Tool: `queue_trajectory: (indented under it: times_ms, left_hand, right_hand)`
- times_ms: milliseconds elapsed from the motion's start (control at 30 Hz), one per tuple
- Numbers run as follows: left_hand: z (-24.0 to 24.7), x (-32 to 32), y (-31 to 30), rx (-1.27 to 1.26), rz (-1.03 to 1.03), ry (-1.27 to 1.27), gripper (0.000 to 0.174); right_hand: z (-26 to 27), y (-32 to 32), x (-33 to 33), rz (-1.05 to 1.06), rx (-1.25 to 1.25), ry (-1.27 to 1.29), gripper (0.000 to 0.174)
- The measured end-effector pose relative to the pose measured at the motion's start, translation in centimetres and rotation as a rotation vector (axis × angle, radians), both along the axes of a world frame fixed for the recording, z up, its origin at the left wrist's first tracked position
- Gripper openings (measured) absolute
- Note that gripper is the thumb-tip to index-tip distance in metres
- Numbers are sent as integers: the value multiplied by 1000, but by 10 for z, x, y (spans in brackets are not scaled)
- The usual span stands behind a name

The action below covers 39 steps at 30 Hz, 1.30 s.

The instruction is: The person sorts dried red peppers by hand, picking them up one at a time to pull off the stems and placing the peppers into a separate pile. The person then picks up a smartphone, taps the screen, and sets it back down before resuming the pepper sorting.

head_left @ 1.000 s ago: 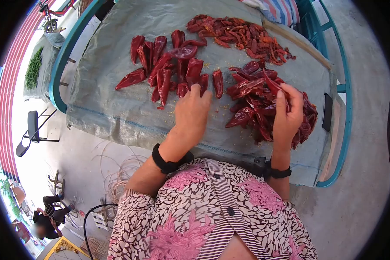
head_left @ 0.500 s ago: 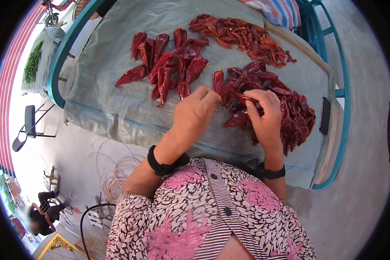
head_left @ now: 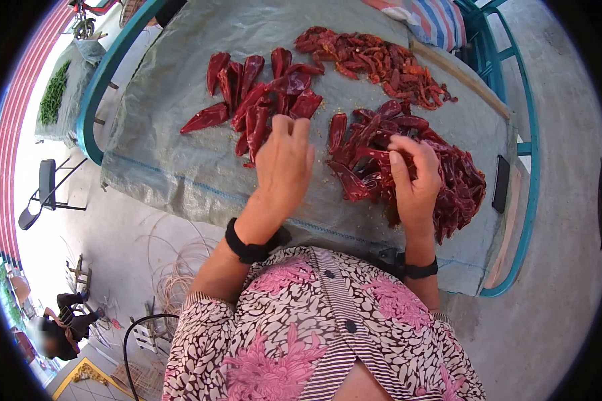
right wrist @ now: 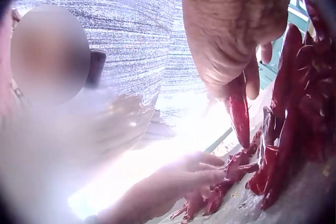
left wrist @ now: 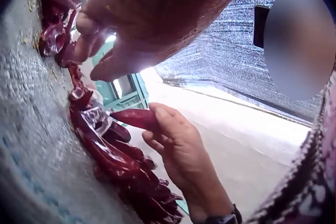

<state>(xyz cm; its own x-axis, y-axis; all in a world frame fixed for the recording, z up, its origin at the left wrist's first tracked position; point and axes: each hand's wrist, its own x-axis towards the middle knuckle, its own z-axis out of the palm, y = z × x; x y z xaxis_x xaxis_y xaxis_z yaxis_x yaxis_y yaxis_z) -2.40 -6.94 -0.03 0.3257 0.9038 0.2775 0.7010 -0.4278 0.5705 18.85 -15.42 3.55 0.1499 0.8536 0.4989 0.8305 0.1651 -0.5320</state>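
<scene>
Where the forearms narrow: a black band (head_left: 247, 252) on each wrist.
Left hand (head_left: 284, 160): thumb and fingers apart, just before the left pepper group (head_left: 255, 128); contact cannot be told.
Right hand (head_left: 418, 177): thumb and fingers clamped on one red pepper (left wrist: 134, 118), just over the right heap (head_left: 458, 187).
Far side: smaller, shrivelled peppers (head_left: 364, 60) on the grey-green sheet (head_left: 160, 120); beyond them, a striped bag (head_left: 440, 23) beside the teal frame (head_left: 533, 146).

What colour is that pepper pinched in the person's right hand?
Deep red; the pepper shows best in the left wrist view.
</scene>
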Motion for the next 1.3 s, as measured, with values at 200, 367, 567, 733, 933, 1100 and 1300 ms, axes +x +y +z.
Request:
queue_trajectory:
  times_ms: [200,367,567,733,933,1100,1300]
  left_hand:
    - [-14,4,25,-39,103,203,41]
    - [-18,6,29,-42,138,234,32]
    - [-6,-2,21,88,39,-9,19]
    - [13,-6,-11,2,-251,-302,16]
    - [8,-13,-28,-62,-236,-355,18]
    - [0,-28,-23,-78,-82,-208,19]
    - [0,-26,-18,-143,137,126,36]
  right_hand:
    - [-2,2,-4,-7,-80,112,33]
    - [-6,2,-9,46,-152,66,35]
    - [-7,4,-6,52,-134,55,37]
    - [8,8,-23,139,-95,268,41]
    - [2,8,-22,210,-209,185,33]
    - [-2,13,-17,182,-165,119,26]
    - [-1,12,-24,118,-212,165,26]
